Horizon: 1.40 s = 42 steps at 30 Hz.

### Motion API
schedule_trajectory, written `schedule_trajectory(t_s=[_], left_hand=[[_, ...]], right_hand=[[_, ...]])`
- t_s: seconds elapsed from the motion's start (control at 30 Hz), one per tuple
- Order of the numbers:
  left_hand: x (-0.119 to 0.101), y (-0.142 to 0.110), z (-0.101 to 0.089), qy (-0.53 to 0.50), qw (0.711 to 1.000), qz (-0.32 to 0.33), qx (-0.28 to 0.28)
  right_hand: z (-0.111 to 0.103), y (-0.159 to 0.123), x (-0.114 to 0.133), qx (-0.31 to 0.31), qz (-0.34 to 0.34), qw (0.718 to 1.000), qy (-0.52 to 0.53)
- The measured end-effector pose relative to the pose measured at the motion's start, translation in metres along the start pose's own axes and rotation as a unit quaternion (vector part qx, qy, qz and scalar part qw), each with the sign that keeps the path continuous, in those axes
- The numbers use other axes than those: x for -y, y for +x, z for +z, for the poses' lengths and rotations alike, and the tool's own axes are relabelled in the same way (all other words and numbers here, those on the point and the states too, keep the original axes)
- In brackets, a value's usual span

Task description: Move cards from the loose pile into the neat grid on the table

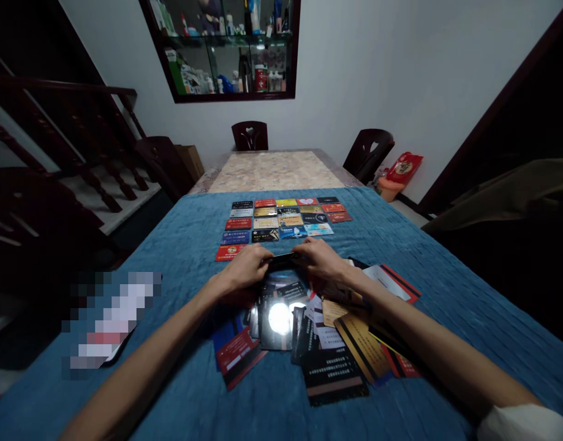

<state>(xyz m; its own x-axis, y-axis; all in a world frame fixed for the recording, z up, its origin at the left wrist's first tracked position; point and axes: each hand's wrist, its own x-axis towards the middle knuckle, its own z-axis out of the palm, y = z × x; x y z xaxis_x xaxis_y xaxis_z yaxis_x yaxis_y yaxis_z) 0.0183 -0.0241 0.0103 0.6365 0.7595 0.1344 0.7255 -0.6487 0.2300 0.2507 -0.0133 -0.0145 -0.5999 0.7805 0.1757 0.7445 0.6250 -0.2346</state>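
A dark plastic card is held by its two ends, tilted nearly edge-on to me. My left hand pinches its left end, and my right hand grips the right one. Below both hands spreads a loose pile of cards, mostly showing striped backs: a shiny black card, a red card, a gold card and a black card among them. Beyond the hands, cards lie in neat rows, with a red card at the near left and a light-blue card at the near right.
A blue cloth covers the near part of the table. A blurred-out, phone-like object lies at the left. Dark chairs stand around the far end. A stair railing is on the left, with a glass-shelved cabinet in the wall.
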Motion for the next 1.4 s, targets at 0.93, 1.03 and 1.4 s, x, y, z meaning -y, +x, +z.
schedule_trajectory(t_s=[0.93, 1.03, 1.4], left_hand=[[-0.009, -0.005, 0.023, 0.063, 0.993, -0.077, -0.058], [-0.010, -0.005, 0.024, 0.062, 0.994, -0.076, -0.055], [-0.012, -0.006, 0.028, 0.047, 0.993, -0.099, -0.055]], right_hand=[[0.007, -0.001, 0.023, 0.001, 0.094, 0.992, -0.089], [0.008, -0.002, 0.023, -0.007, 0.085, 0.993, -0.077], [0.010, -0.003, 0.022, 0.000, 0.077, 0.997, -0.030]])
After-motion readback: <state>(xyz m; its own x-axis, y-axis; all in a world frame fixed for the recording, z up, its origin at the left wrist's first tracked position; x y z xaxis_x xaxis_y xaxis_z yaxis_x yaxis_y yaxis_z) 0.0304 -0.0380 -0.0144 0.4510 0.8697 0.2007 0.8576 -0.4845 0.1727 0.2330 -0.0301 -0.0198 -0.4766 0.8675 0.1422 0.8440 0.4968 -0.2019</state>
